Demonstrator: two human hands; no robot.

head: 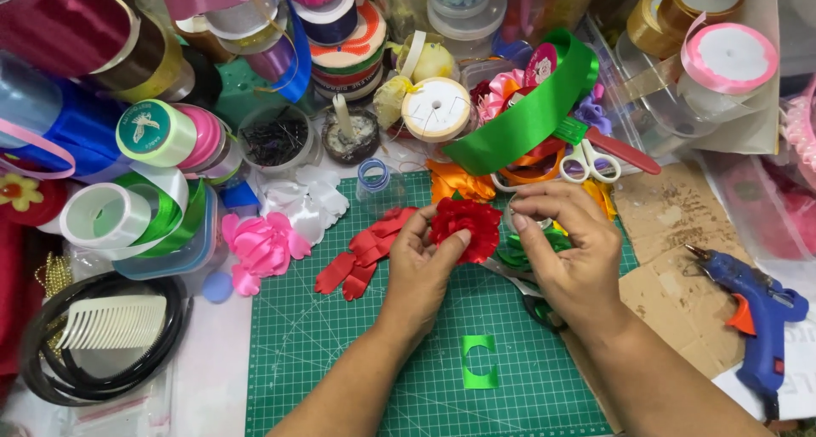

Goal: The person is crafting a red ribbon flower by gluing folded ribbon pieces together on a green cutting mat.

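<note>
My left hand (421, 263) holds a red ribbon flower (467, 224) over the green cutting mat (340, 352), thumb pressed on its petals. My right hand (569, 250) reaches toward the flower from the right; its curled fingertips sit just beside the petals and hold nothing I can make out. Loose red ribbon petals (361, 254) lie left of the flower. A small green ribbon piece (478, 362) lies on the mat between my forearms. Scissors with black handles (531, 297) are partly hidden under my right hand.
A blue glue gun (752, 305) rests on cardboard (671, 233) at right. A pink ribbon flower (259, 246) and a white one (306, 195) lie left. Ribbon spools (153, 131) crowd the back and left, with a wide green ribbon (527, 114), red-handled scissors (595, 152), a white comb (115, 320).
</note>
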